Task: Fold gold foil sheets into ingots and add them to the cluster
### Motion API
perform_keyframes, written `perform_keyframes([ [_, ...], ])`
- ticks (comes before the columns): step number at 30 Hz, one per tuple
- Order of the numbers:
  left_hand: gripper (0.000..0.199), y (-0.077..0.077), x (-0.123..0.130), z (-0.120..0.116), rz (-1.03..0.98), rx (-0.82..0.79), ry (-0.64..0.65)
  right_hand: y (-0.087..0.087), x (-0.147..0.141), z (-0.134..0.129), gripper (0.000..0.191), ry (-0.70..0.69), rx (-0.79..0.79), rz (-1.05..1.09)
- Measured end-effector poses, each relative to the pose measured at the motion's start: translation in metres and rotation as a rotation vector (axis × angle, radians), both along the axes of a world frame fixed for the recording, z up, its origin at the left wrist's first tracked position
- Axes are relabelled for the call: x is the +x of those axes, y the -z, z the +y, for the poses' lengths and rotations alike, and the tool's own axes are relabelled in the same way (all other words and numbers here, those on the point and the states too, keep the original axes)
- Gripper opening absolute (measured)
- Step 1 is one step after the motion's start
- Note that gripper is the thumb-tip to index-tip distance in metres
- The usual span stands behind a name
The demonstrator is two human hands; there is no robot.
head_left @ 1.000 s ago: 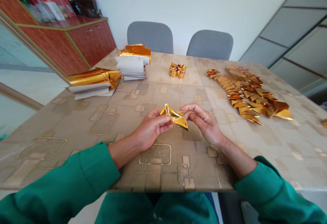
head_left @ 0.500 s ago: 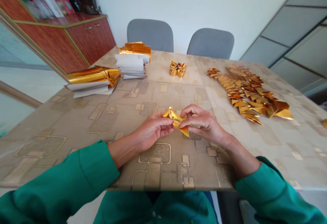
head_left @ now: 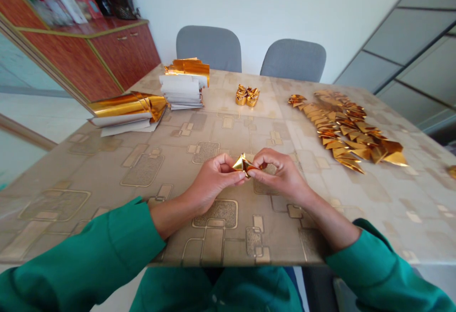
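Note:
A small folded piece of shiny gold foil paper [head_left: 241, 164] is held between my two hands, above the table near its front middle. My left hand [head_left: 213, 181] pinches its left side with thumb and fingers. On the other side, my right hand [head_left: 280, 172] grips the right part, its thumb pressed to the front. A pointed ridge stands up between the thumbs. Fingers cover the lower and outer parts of the paper.
Rows of folded gold pieces [head_left: 347, 129] lie on the right of the patterned table [head_left: 149, 226]. A small gold cluster [head_left: 247, 95] sits at the back middle. Gold-and-white paper stacks [head_left: 181, 91] stand back left, beside a gold sheet pile [head_left: 128, 108]. Two grey chairs [head_left: 208, 48] are behind.
The right hand has turned and brought its thumb to the front. The paper's long lower-right point has been folded in or hidden, and both thumbs now meet at its middle.

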State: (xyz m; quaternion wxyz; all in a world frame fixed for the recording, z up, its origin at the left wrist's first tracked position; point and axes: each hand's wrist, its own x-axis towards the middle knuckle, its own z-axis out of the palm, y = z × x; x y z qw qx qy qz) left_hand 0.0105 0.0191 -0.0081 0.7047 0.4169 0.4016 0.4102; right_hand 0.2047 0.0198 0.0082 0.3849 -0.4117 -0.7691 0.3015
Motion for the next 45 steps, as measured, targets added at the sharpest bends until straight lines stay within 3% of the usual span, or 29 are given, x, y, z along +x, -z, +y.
perform_keyframes([
  [10, 0.031, 0.0, 0.002, -0.004, -0.034, -0.032, 0.047, 0.004, -0.002, -0.002, 0.015, 0.065, -0.044, -0.004],
  [16, 0.031, -0.006, 0.003, -0.007, -0.129, -0.093, 0.063, -0.003, 0.002, -0.003, 0.015, 0.014, -0.074, 0.01],
  [26, 0.027, 0.001, 0.004, -0.008, -0.085, -0.026, 0.112, -0.008, 0.007, -0.004, 0.016, -0.045, 0.028, -0.1],
  [31, 0.03, -0.002, 0.004, -0.006, -0.105, -0.034, 0.053, -0.007, 0.008, -0.005, 0.011, -0.057, 0.017, -0.066],
  [35, 0.032, -0.003, 0.004, -0.005, -0.127, -0.053, 0.01, -0.006, 0.009, -0.004, 0.011, -0.091, -0.102, 0.032],
  [45, 0.032, -0.003, 0.004, -0.007, -0.095, -0.045, 0.052, 0.001, 0.0, -0.004, 0.014, 0.043, -0.131, 0.066],
])
